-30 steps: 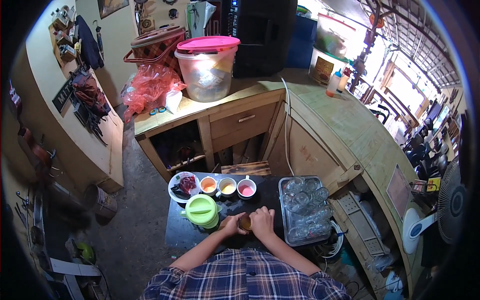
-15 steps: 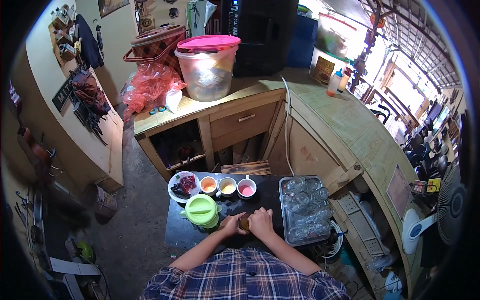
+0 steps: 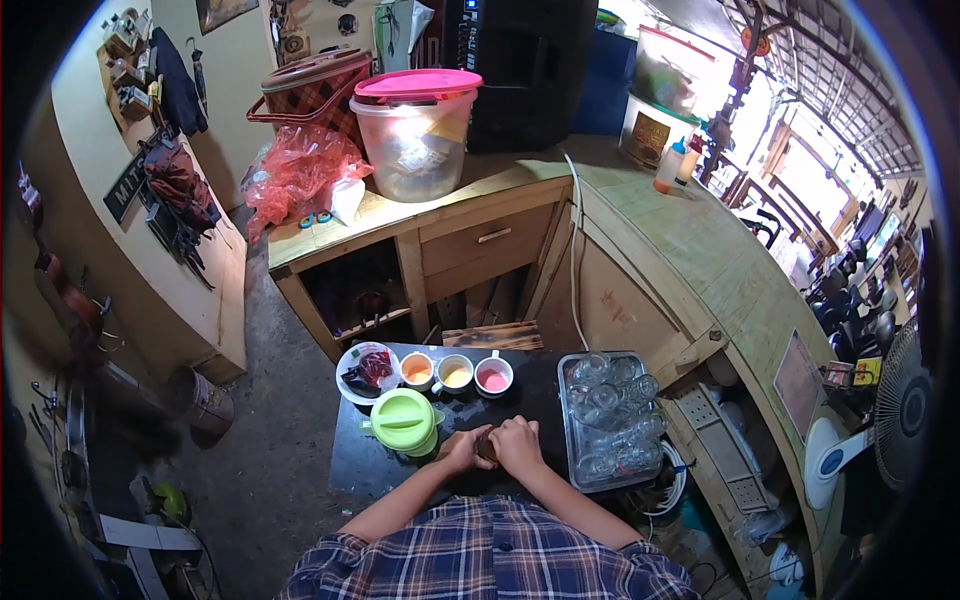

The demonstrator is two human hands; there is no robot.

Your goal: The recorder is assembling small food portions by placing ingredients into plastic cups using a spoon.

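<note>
Head cam, going left to right on the dark table (image 3: pixel 358 470): one white bowl (image 3: pixel 347 391) with bagged stuff in it, one lidded green pitcher (image 3: pixel 404 421), three mugs (image 3: pixel 455 375) showing orange, yellow and pink inside, then the left hand (image 3: pixel 462 450) and right hand (image 3: pixel 518 446) both gripping one brown container (image 3: pixel 486 449) near the front edge, and one tray (image 3: pixel 620 485) of clear glasses (image 3: pixel 602 400). Fingers cover most of that container so I can't tell what's in it, and the glasses overlap too much for a solid count.
</note>
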